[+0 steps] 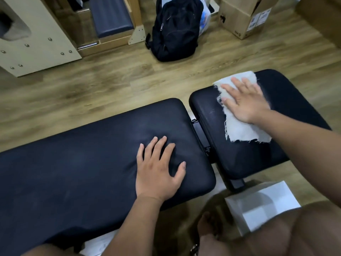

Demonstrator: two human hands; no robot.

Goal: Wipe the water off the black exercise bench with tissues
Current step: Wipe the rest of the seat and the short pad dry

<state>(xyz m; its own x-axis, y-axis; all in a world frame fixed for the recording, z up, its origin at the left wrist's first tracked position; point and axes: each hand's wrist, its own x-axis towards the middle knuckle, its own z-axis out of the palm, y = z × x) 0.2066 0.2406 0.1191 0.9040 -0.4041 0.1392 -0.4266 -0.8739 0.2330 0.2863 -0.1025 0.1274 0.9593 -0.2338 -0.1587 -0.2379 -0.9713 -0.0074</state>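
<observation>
Both hands lie flat with fingers spread, gripping nothing. One person's right hand [246,100] presses a frayed white tissue [239,115] onto the smaller pad at the right end of the black exercise bench [73,163]. Their left hand [158,172] rests palm-down on the bench's long pad, near the gap between the two pads. A white box [262,204] sits on the wooden floor [110,85] just beside the bench, by the person's knee. Beyond the bench, a black backpack [175,28] and a cardboard box [243,15] stand on the floor.
</observation>
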